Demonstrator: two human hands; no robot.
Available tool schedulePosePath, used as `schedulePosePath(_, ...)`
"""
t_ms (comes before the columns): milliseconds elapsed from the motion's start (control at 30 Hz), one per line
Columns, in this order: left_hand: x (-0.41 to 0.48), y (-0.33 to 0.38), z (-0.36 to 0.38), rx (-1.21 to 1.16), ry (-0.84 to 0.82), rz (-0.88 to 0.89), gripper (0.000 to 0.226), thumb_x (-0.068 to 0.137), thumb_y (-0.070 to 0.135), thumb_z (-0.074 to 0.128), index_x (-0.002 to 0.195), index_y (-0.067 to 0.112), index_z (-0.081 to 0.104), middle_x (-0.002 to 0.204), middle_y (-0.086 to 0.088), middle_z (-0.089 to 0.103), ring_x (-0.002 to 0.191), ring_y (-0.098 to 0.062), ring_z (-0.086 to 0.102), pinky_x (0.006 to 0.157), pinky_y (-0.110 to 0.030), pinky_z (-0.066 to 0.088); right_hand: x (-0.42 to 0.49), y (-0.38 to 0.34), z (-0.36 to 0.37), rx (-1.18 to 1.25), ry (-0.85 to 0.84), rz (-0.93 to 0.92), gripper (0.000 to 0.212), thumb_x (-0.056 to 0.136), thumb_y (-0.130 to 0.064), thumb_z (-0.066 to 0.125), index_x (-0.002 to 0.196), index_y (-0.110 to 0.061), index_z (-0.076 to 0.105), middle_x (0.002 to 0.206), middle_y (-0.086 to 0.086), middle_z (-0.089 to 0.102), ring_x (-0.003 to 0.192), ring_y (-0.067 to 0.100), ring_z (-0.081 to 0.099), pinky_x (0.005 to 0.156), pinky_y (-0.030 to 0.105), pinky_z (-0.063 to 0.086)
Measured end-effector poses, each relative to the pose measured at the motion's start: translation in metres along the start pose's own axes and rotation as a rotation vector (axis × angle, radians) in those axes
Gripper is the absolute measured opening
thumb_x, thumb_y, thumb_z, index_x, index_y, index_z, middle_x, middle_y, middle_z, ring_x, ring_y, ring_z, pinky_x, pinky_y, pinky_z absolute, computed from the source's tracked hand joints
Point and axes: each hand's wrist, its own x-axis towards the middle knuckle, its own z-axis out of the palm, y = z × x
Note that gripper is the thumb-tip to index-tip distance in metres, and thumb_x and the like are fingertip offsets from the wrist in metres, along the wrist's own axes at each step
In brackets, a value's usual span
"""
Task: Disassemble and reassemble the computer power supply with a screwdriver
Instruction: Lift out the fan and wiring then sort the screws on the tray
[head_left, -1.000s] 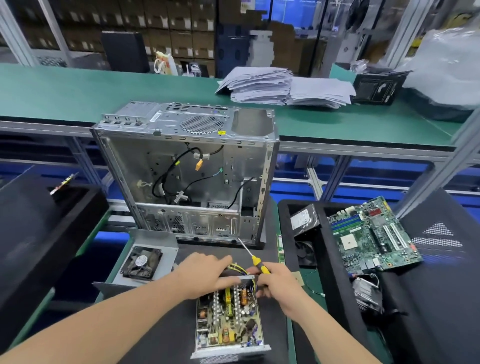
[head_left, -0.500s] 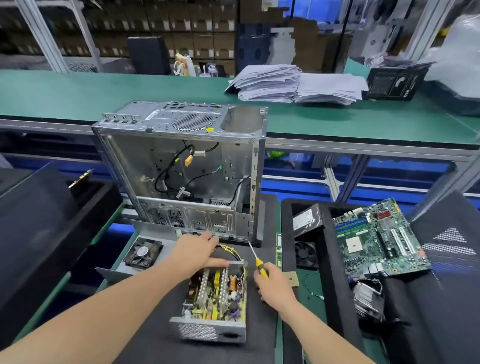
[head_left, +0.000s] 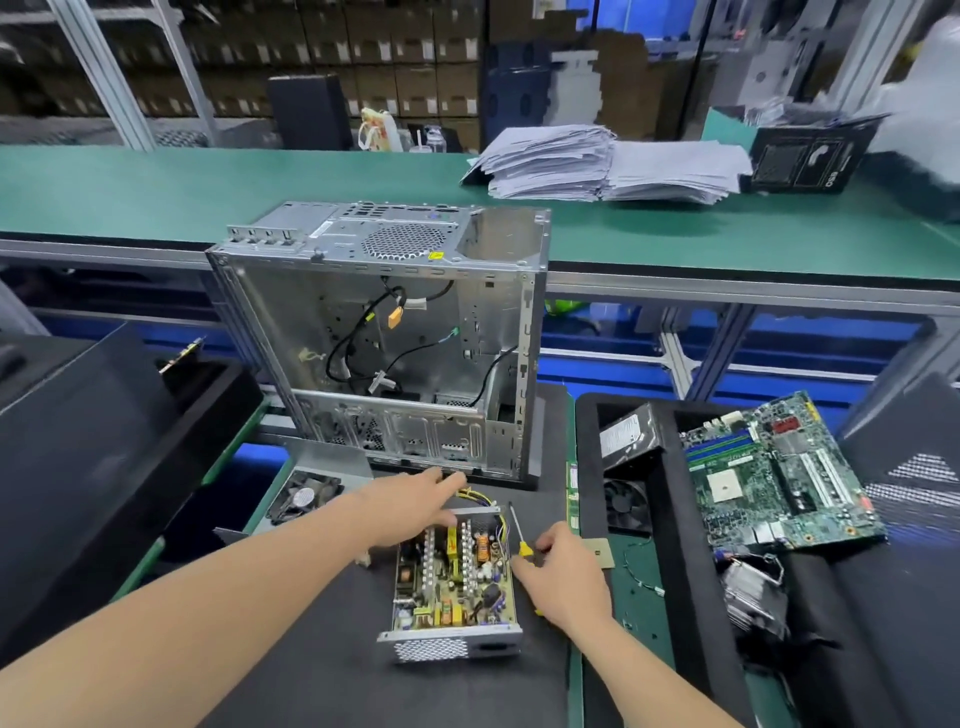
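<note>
The power supply (head_left: 452, 582) lies uncovered on the black mat, its circuit board facing up and its vented end toward me. My left hand (head_left: 410, 506) rests on its far end, fingers stretched over the yellow and black wires (head_left: 480, 499), thumb on the metal edge. My right hand (head_left: 563, 577) sits just right of the unit and holds the yellow-handled screwdriver (head_left: 523, 548), whose shaft points away from me along the unit's right side. Left of the unit lies the power supply cover with its fan (head_left: 306, 496).
An empty computer case (head_left: 395, 332) stands open behind the power supply. To the right, a black tray (head_left: 670, 519) holds a motherboard (head_left: 769, 478), a hard drive (head_left: 623, 436), a fan and a heatsink. A black bin (head_left: 104, 447) is at the left. Paper stacks (head_left: 597, 163) lie on the far green bench.
My right hand has come off the power supply's far end and dropped to its right side with the screwdriver. The unit has turned slightly on the mat; my left hand stays on its far end.
</note>
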Motion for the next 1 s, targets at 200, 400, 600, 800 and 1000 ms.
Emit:
schedulePosePath(200,0.008,-0.018,0.006,0.240,0.159,0.081,0.029,0.111,0.040,0.039,0.134,0.026,0.025,0.113,-0.009,0.056,0.080,-0.030,0.066,0.062,-0.045,0.056,0.000,-0.029,0.006,0.050,0.025,-0.157,0.030,0.093,-0.031,0.069,0.122,-0.027,0.064,0.095,-0.006,0.055,0.087,0.009,0.055,0.074,0.026,0.040)
schedulePosePath(400,0.002,-0.049,0.003,-0.163,0.375,0.131,0.052,0.106,0.062,0.025,0.136,0.027,0.049,0.123,0.004,0.064,0.108,-0.019,0.064,0.081,-0.038,0.052,0.000,-0.054,0.000,0.055,0.183,-0.057,0.023,0.089,-0.019,0.069,0.112,-0.020,0.071,0.102,-0.004,0.063,0.091,0.012,0.060,0.078,0.027,0.042)
schedulePosePath(600,-0.033,-0.137,0.004,-0.327,0.686,-0.238,0.029,0.099,0.045,0.043,0.081,0.026,0.054,0.072,0.008,0.060,0.071,-0.022,0.059,0.059,-0.032,0.040,-0.007,-0.128,-0.005,0.079,0.376,-0.347,0.021,0.092,-0.008,0.065,0.105,-0.025,0.066,0.096,-0.015,0.055,0.085,-0.003,0.056,0.073,0.010,0.038)
schedulePosePath(800,-0.036,-0.190,0.043,-0.488,0.193,-0.585,0.088,0.083,0.070,0.061,0.141,0.006,0.042,0.139,-0.015,0.048,0.124,-0.036,0.055,0.097,-0.044,0.050,-0.013,-0.203,0.048,0.070,0.119,-0.430,0.018,0.091,-0.010,0.062,0.097,-0.023,0.073,0.089,-0.015,0.065,0.077,-0.003,0.058,0.070,0.006,0.040)
schedulePosePath(1000,-0.017,-0.179,0.068,-0.505,0.129,-0.627,0.119,0.060,0.076,0.077,0.143,0.003,0.031,0.144,-0.017,0.037,0.128,-0.039,0.050,0.096,-0.044,0.049,-0.003,-0.214,0.102,0.101,-0.276,-0.089,0.015,0.089,-0.014,0.061,0.099,-0.020,0.071,0.074,0.002,0.077,0.062,0.008,0.073,0.072,0.034,0.065)
